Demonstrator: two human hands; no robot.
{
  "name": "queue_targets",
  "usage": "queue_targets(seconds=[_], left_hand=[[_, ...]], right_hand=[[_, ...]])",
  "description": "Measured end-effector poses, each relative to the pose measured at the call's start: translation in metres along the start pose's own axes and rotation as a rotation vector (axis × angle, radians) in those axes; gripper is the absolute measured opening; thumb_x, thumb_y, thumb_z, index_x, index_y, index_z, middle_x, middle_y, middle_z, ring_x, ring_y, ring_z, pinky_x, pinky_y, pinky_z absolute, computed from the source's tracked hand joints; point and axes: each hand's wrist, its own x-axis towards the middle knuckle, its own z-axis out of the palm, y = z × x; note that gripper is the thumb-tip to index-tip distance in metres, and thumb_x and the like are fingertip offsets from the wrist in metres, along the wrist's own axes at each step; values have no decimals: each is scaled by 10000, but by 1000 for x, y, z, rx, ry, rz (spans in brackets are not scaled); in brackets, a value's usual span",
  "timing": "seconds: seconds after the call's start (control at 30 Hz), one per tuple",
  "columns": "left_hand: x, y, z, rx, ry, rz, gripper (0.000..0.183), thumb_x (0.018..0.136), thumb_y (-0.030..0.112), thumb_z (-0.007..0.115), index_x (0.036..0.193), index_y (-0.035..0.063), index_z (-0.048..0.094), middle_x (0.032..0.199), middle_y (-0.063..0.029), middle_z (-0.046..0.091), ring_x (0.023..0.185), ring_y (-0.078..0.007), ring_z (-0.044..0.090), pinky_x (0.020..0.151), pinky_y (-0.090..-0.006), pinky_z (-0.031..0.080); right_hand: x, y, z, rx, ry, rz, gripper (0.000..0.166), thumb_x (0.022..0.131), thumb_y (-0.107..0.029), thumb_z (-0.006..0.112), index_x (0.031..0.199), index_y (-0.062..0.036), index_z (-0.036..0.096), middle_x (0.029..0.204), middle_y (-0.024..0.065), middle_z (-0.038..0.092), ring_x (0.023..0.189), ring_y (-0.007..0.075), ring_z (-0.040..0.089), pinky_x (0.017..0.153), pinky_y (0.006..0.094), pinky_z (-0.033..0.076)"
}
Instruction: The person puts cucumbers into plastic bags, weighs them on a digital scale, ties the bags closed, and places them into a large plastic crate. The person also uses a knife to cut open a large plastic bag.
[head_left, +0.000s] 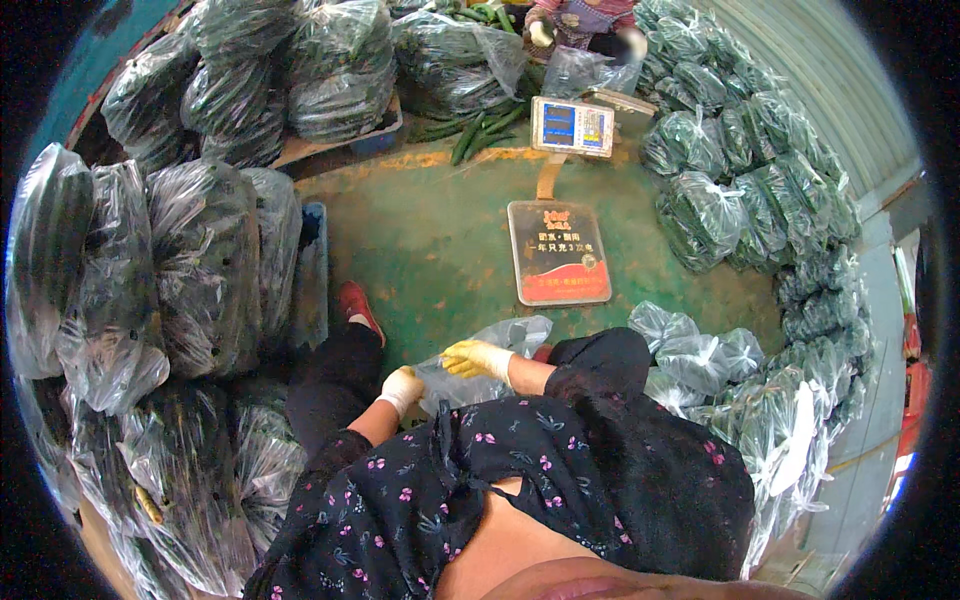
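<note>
A clear plastic bag is spread low in front of me, between my knees. My left hand, in a pale work glove, is closed in a fist on the bag's left edge. Across the bag's upper part lies my right hand, in a glove with yellow fingers. Its fingers are extended and point left, touching or just above the plastic. No produce shows in the part of the bag that I can see; its lower end is hidden behind my floral blouse.
A platform scale with a display stands ahead on the green floor. Loose cucumbers lie beyond. Bagged cucumbers are stacked left and right. Another person works behind the scale. Small bags sit by my right knee.
</note>
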Motion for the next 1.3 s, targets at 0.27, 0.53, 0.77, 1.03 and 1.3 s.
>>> queue_targets(seconds=[0.27,0.53,0.77,1.03,1.3], left_hand=[[6,1,-23,-1237,510,166,333,818,84,524,1148,53,496,811,-54,565,620,-146,524,537,-278,446],[-49,0,-22,-917,727,-5,540,760,223,679,1172,-55,469,1029,-163,575,915,-220,556,795,-300,446],[-50,6,0,-621,429,9,567,757,332,661,1154,-35,487,1069,-191,573,954,-250,562,823,-324,441],[-32,29,3,-775,296,-67,555,794,386,593,1154,-24,491,1104,-176,567,1016,-257,541,850,-330,451],[-51,30,-20,-766,359,36,570,805,357,572,1195,-43,458,1145,-218,544,1068,-276,525,918,-314,407]], right_hand=[[17,-22,-34,-4,-70,-386,170,836,-192,554,907,-62,637,830,58,637,741,163,583,651,314,464],[-67,-80,-56,-304,141,-83,305,844,-318,521,950,-60,646,867,57,656,762,159,611,707,306,478],[-59,-49,-61,-874,797,60,495,733,-408,605,1007,4,611,1027,214,604,973,329,576,820,373,442],[1,79,-36,363,181,288,607,799,-463,587,1269,-118,421,1060,141,513,860,253,522,732,356,456],[-15,-2,9,145,-223,-253,268,858,-124,435,1054,-20,585,944,35,591,784,103,517,691,227,419]])
